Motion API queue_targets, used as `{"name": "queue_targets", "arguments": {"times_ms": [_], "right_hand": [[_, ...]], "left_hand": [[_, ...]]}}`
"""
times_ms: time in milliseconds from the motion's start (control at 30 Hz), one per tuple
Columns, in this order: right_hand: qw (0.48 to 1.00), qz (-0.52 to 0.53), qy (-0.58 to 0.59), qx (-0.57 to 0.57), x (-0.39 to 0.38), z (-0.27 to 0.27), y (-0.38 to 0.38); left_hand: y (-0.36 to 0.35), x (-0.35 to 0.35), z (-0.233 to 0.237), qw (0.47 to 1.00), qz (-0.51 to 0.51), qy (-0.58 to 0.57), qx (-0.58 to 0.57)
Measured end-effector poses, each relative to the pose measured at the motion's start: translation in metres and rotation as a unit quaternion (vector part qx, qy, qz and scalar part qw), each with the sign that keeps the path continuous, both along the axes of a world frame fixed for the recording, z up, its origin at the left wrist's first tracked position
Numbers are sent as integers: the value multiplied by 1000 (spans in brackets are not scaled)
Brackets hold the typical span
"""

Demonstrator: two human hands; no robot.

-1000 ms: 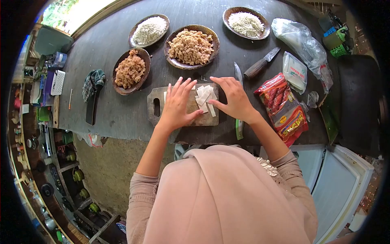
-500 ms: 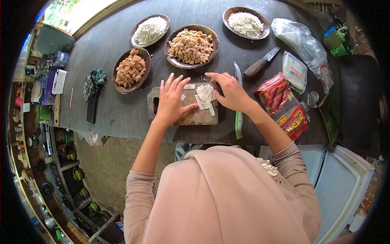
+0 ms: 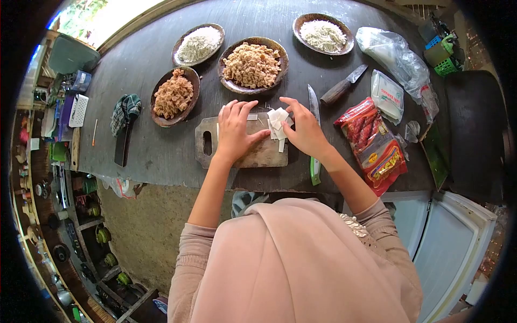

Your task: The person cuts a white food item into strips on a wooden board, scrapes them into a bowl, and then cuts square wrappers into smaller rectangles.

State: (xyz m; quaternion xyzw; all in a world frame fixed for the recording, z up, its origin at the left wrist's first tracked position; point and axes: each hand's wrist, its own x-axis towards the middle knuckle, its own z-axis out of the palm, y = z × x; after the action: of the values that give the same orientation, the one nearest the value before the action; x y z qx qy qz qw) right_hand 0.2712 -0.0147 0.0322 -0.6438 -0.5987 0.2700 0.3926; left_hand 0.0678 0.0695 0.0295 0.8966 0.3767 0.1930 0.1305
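Note:
A small pile of flat white strips [image 3: 277, 119], whose kind I cannot make out, lies bunched on the right half of a wooden cutting board [image 3: 253, 157]. My left hand [image 3: 236, 129] rests over the board's middle, fingers stretched out and the thumb reaching the pile's left side. At the pile's right edge is my right hand [image 3: 307, 133], its thumb and fingers apart around the strips. One loose strip [image 3: 252, 117] lies near the left fingertips. Right of the board, partly under my right wrist, lies a knife [image 3: 315, 167] with a green and white handle.
Plates of white shreds [image 3: 199, 44], tan cubes [image 3: 252, 64], reddish-brown pieces [image 3: 173, 95] and more white shreds [image 3: 323, 35] stand beyond the board. To the right are a dark-handled knife [image 3: 339, 89], a red food packet [image 3: 371, 145] and plastic bags [image 3: 396, 56]. A cloth-wrapped cleaver [image 3: 124, 142] lies left.
Both hands have come closer together around the strips. The pile is more tightly bunched and sits slightly further right. My left hand has shifted right across the board.

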Motion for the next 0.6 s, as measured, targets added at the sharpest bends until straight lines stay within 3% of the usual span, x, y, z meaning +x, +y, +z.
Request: {"name": "queue_targets", "arguments": {"times_ms": [200,300,433,600], "right_hand": [[993,-45,102,36,-9,-6,2],[994,-50,79,63,-12,-8,4],[994,-58,75,55,-17,-6,1],[987,-66,149,14,-18,-4,-5]], "left_hand": [[-7,10,-3,1000,4,-18,1],[-10,11,-1,1000,-7,-14,14],[-14,11,-6,1000,10,-17,18],[-26,13,-8,998,46,-20,23]]}}
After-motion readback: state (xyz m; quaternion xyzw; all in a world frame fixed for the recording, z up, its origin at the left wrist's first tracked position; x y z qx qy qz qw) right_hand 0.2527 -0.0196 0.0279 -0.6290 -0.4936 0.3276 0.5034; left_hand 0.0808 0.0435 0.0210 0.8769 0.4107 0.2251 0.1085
